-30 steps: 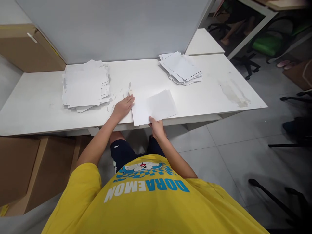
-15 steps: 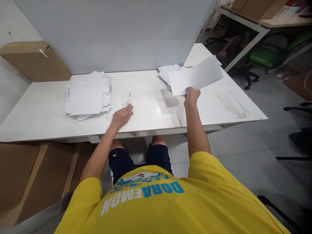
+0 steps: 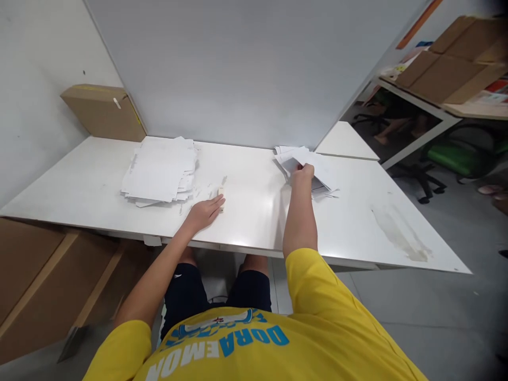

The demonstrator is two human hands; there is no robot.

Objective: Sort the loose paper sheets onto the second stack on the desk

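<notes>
Sheets at desk far edge, R hand gripping stack's top (prob. to square it); L hand flat, open, bracing beside small block.

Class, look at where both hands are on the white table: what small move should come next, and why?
Probably the right hand should let go of the sheet it grips on the right paper stack and draw back. The sheet already lies on that stack, while the left hand rests flat beside the left paper stack.
</notes>
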